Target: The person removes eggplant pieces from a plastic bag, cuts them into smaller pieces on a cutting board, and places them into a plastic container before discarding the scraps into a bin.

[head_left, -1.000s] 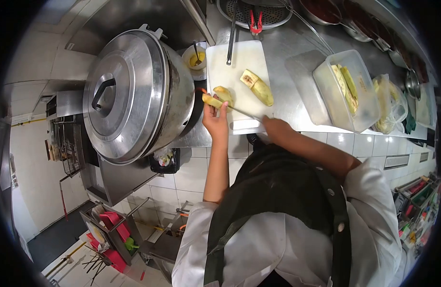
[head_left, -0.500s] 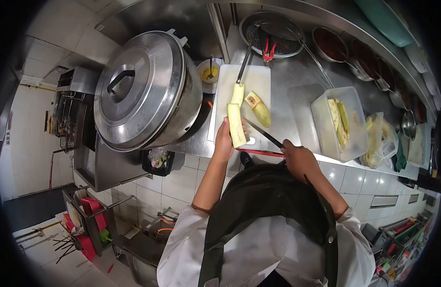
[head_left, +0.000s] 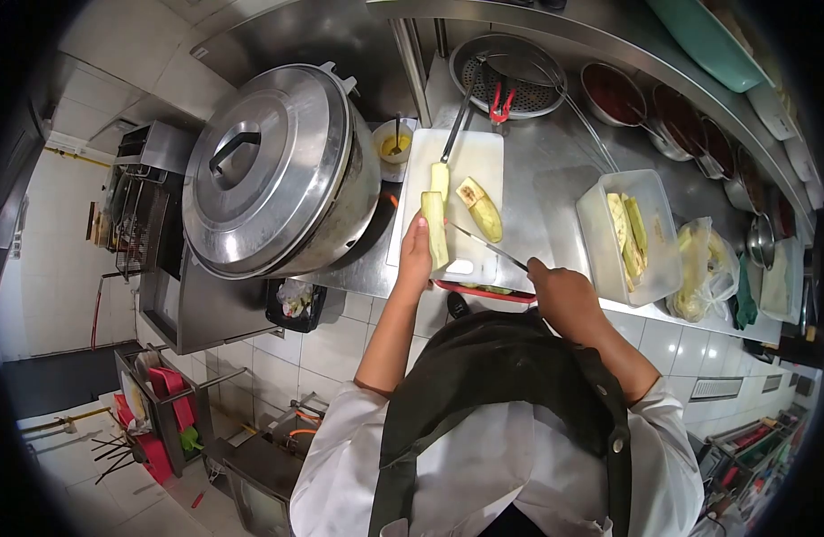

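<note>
"What did the left hand [head_left: 416, 261] have?"

"Its grip was closed round the near end of a long peeled eggplant slice [head_left: 435, 228]. The fingers were wrapped, and the slice pointed away over the white cutting board [head_left: 461, 148]."

"And the right hand [head_left: 562, 291]?"

"A tight fist on the handle of a knife [head_left: 489, 245]. The blade ran toward the slice, its tip just beside it. I couldn't tell whether they touched."

"Anything else?"

"Another eggplant piece [head_left: 481, 208] lay on the board just right of the held one. More slices sat in a clear plastic container [head_left: 664, 255] on the steel tabletop [head_left: 555, 161], and a big lidded pot [head_left: 269, 170] stood to the left."
</note>
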Action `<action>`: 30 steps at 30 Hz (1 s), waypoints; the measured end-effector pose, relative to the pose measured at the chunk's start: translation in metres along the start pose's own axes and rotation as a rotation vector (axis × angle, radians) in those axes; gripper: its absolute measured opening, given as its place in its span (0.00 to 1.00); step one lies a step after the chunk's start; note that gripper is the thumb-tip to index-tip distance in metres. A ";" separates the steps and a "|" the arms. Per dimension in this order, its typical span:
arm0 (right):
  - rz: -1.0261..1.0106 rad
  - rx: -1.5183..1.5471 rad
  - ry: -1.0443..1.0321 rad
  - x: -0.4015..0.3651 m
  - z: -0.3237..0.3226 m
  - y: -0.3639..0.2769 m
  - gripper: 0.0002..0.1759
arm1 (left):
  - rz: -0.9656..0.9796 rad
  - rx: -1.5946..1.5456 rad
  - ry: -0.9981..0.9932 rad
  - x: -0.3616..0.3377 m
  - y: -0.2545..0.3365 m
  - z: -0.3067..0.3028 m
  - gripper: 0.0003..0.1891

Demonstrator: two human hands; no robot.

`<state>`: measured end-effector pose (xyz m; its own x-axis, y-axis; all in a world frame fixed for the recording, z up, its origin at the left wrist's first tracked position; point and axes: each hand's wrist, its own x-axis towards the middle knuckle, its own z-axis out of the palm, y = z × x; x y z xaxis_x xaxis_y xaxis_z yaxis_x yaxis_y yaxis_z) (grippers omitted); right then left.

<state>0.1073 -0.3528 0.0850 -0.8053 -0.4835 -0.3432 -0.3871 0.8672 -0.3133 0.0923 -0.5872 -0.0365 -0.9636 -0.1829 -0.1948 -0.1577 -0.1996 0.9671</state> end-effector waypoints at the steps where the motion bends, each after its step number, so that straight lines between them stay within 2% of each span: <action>1: -0.011 0.011 -0.003 0.002 -0.001 -0.003 0.13 | -0.010 -0.010 0.009 0.000 0.000 0.000 0.25; 4: 0.005 0.016 -0.031 0.008 0.000 -0.005 0.13 | -0.040 -0.043 0.025 0.001 -0.003 0.011 0.25; 5: 0.015 0.011 -0.046 0.010 0.002 -0.005 0.13 | 0.021 -0.029 0.045 0.004 -0.009 0.012 0.26; 11: 0.015 0.029 -0.064 0.011 0.005 -0.006 0.14 | 0.026 0.017 -0.007 0.011 -0.012 0.006 0.25; 14: 0.004 -0.022 -0.090 0.005 0.013 0.005 0.15 | -0.054 -0.028 0.032 0.009 0.001 0.005 0.25; 17: 0.030 0.001 -0.091 0.003 0.001 -0.006 0.15 | 0.087 -0.029 0.034 0.018 -0.006 0.002 0.25; 26: 0.008 -0.041 -0.161 0.007 0.008 0.000 0.17 | 0.004 -0.128 0.086 0.016 0.007 -0.001 0.24; 30: -0.027 -0.008 -0.152 0.007 -0.002 -0.014 0.16 | 0.070 -0.117 0.092 0.023 -0.002 0.002 0.23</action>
<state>0.1058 -0.3681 0.0889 -0.7174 -0.5187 -0.4651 -0.4120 0.8542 -0.3173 0.0702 -0.5896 -0.0423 -0.9468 -0.2866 -0.1465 -0.0591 -0.2926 0.9544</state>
